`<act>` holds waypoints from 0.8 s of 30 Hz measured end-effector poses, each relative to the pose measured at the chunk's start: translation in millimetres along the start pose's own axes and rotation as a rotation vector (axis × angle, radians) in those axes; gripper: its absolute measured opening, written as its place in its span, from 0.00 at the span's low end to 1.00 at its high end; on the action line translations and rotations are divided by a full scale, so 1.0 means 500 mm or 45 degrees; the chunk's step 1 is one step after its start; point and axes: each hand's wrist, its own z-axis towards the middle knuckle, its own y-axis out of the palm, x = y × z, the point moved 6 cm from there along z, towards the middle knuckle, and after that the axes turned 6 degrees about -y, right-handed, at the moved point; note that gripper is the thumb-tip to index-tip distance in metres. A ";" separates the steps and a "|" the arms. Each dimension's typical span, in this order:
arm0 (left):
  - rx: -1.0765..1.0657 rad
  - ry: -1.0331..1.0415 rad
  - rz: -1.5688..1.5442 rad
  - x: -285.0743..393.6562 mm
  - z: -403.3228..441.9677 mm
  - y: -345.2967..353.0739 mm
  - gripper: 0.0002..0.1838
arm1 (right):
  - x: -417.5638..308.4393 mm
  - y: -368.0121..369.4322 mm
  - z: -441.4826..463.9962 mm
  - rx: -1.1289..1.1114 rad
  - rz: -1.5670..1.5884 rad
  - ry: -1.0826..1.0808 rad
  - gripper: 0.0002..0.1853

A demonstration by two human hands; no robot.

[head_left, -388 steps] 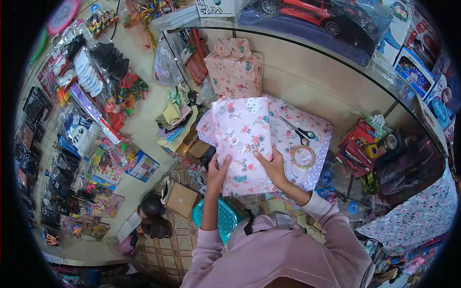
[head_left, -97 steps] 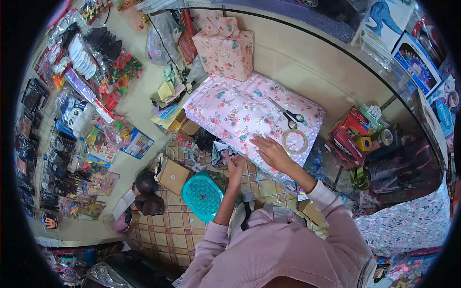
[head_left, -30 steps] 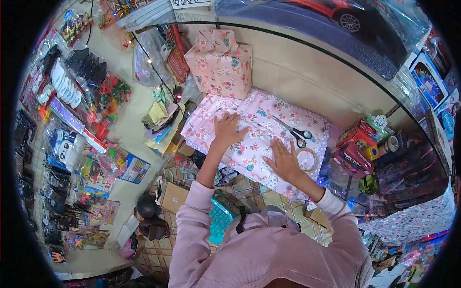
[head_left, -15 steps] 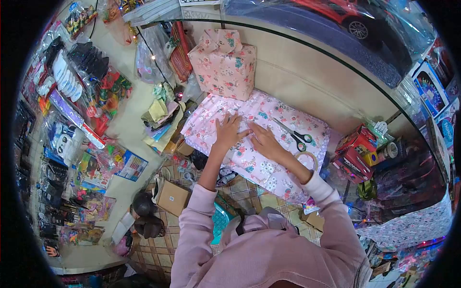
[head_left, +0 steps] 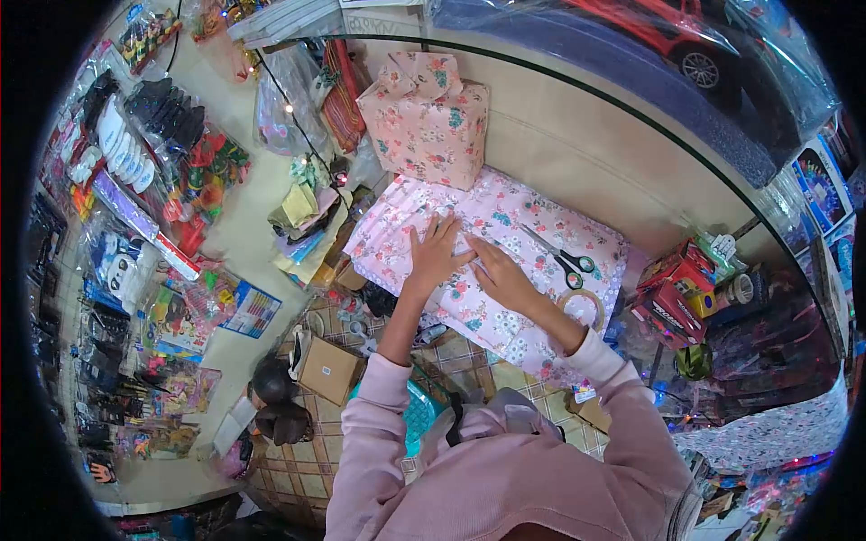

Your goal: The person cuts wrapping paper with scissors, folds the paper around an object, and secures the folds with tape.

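Note:
Pink floral wrapping paper (head_left: 541, 221) lies spread over the work surface, with creases and overlapping layers near its middle. My left hand (head_left: 437, 257) rests flat on it, fingers spread and pointing away from me. Just to the right, my right hand (head_left: 503, 279) lies palm down on the same paper, its fingers stretched toward my left hand's thumb. Neither hand holds anything. Black-handled scissors (head_left: 575, 263) lie on the paper beyond my right hand, blades pointing up and left. Close to my right forearm is a roll of tape (head_left: 580, 309), lying flat.
A bag-shaped parcel in floral paper (head_left: 428, 126) stands at the paper's far edge. A glass shelf edge (head_left: 622, 104) curves above. Red boxes (head_left: 669, 311) stand at the right. On the floor are a cardboard box (head_left: 328, 371) and a teal basket (head_left: 420, 417). Packaged goods hang at the left.
The view has shifted a little, so the scene sits slightly farther right. My hands stay at nearly the same spot on the paper, with only a slight shift of the right fingers.

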 end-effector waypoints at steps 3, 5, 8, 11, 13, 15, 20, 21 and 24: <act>-0.012 -0.018 -0.016 0.007 -0.003 -0.008 0.45 | -0.014 -0.024 -0.011 -0.021 0.004 0.053 0.26; -0.020 -0.031 -0.027 0.010 -0.003 -0.013 0.46 | -0.017 -0.037 -0.023 -0.031 -0.023 0.073 0.25; -0.033 -0.030 -0.036 0.017 -0.005 -0.020 0.46 | -0.021 -0.052 -0.033 0.010 -0.060 0.034 0.26; -0.021 -0.006 -0.058 0.016 -0.005 -0.016 0.45 | -0.004 -0.047 -0.032 -0.014 -0.097 0.076 0.29; -0.025 -0.006 -0.063 0.018 -0.008 -0.018 0.44 | 0.007 -0.046 -0.024 -0.007 -0.026 0.101 0.33; -0.032 -0.002 -0.065 0.018 -0.008 -0.018 0.44 | 0.015 -0.041 -0.017 -0.030 -0.008 0.136 0.36; -0.034 -0.003 -0.052 0.019 -0.008 -0.018 0.44 | 0.023 -0.034 -0.010 -0.089 -0.048 0.156 0.41; -0.031 -0.002 -0.052 0.019 -0.008 -0.018 0.44 | 0.025 -0.032 -0.009 -0.112 -0.075 0.166 0.41; -0.024 0.002 -0.049 0.019 -0.007 -0.015 0.44 | 0.030 -0.029 -0.005 -0.188 -0.147 0.207 0.41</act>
